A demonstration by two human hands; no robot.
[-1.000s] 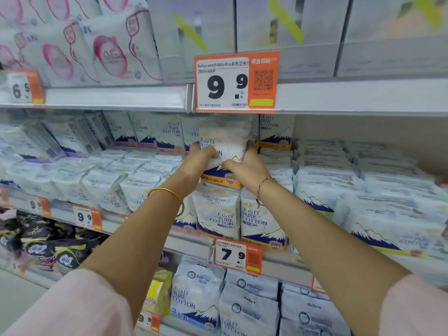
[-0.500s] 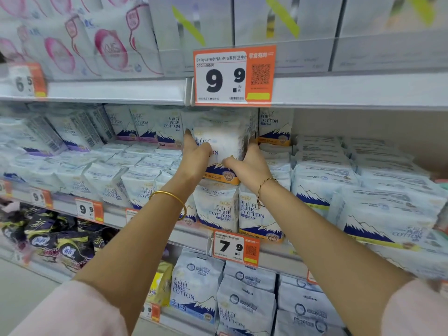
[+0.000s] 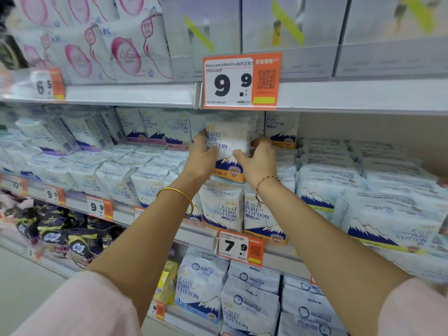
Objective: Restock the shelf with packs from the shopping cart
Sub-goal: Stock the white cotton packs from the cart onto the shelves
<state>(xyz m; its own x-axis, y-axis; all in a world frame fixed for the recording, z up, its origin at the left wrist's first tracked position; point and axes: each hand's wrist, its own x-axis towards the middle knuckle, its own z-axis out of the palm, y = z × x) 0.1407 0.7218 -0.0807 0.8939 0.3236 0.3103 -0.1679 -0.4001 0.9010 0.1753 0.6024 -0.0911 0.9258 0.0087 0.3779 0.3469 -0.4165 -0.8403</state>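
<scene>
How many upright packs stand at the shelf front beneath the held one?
2: the left front pack directly below the held pack, the right front pack under the right wrist. More may hide behind the left forearm.

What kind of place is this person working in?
Most likely a supermarket aisle: shelves packed with rows of identical goods, orange price tags such as the 9.9 tag on their edges, and the left hand and right hand holding a Pure Cotton pack among them.

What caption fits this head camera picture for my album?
Left hand and right hand hold a Pure Cotton pack above shelved packs.
</scene>
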